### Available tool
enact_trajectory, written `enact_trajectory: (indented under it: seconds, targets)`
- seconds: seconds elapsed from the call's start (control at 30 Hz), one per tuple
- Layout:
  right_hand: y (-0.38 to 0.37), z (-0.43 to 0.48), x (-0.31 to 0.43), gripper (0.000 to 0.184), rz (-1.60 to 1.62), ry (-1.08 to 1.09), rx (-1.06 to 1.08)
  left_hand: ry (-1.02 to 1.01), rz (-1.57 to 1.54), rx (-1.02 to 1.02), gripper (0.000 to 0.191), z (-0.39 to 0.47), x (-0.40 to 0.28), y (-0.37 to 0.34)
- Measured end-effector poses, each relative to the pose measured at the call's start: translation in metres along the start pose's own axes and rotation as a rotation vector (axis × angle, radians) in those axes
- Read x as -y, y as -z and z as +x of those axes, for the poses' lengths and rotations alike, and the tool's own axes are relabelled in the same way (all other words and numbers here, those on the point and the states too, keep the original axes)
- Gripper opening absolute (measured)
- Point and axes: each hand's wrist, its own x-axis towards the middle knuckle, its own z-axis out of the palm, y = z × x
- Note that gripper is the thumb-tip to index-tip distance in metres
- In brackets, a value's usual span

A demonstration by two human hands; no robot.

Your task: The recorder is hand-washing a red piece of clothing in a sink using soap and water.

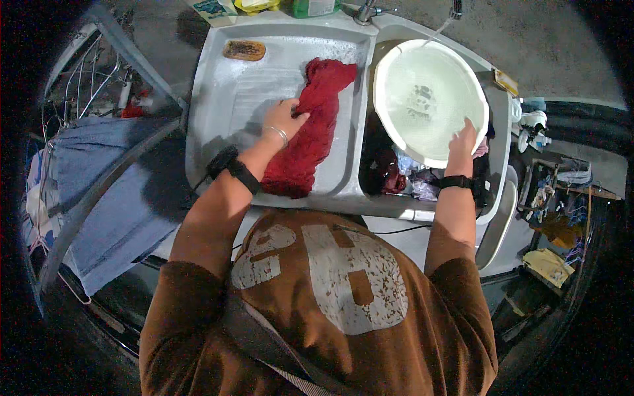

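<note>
A wet red cloth garment (322, 126) lies stretched along the ribbed washboard side of a laundry sink (213, 114). My left hand (285, 120) rests at its left edge, thumb apart from the fingers, the thumb tip touching the fabric. To the right, a round white basin (384, 106) of water sits tilted over the sink's deep compartment. My right hand (464, 141) reaches over its near right rim with the fingers inside; their grip is not clear. Water runs into the basin from a spout (455, 10).
A scrubbing brush (244, 50) lies at the washboard's far left corner. Wet clothes (413, 178) lie in the deep compartment below the basin. Behind the sink are a metal tap (366, 14) and a green bottle (316, 7). Blue fabric (109, 188) hangs over a rack at left.
</note>
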Motion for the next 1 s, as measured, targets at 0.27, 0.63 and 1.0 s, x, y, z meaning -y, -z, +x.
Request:
enact_trajectory:
  seconds: [0.27,0.63,1.0]
  targets:
    - [-0.070,-0.023,-0.042,0.051,0.290,-0.482,0.840,-0.035,0.213,-0.035,0.039,0.041,-0.046,-0.010]
    - [0.005,0.059,-0.021,0.044,-0.069,-0.013,0.288,0.426,-0.520,-0.143,0.029,0.092,0.046,-0.002]
    - [-0.082,-0.030,-0.017,0.040,0.328,-0.585,0.852,0.157,-0.192,0.012,0.055,0.085,0.003,-0.013]
